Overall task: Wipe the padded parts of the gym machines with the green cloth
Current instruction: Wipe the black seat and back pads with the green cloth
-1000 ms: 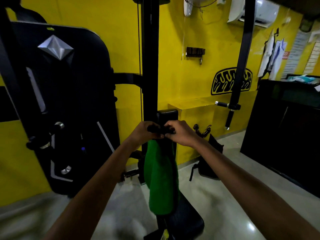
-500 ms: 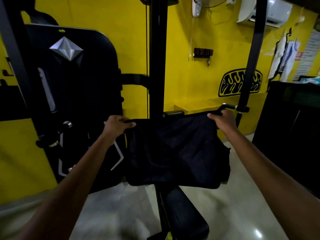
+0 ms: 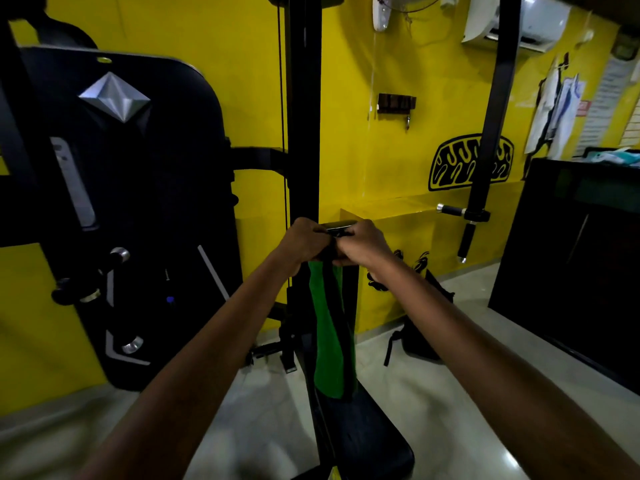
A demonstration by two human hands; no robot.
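Since half second ago, your hands came together: left hand [image 3: 304,241] and right hand [image 3: 363,244] both grip bunched top of green cloth [image 3: 327,327]. Cloth hangs straight down, long axis vertical, above black padded seat [image 3: 367,441].

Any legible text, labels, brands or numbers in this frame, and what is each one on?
None can be read.
Papers on the wall: printed lines, too small and blurred.
Small red sign: blurred.
Black emblem on the wall: a pattern, no letters.
Silver diamond on the machine shroud: no text.
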